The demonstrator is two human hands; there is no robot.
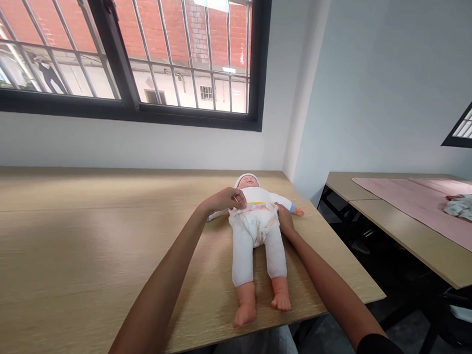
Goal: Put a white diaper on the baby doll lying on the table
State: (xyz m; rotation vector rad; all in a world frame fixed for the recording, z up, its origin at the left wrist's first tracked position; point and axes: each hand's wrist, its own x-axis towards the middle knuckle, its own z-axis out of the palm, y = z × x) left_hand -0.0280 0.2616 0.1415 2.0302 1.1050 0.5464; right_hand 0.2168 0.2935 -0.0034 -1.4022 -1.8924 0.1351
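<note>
A wooden table (99, 254) is overlooked by a barred window (131, 78). The left hand (235, 199) is held with bent fingers at the diaper (259, 222); whether its edge is pinched cannot be told. The diaper is worn over white clothing by a doll (243, 253), laid face-up near the table's right end. Its other side is touched by the right hand (284, 221), whose grip cannot be told.
</note>
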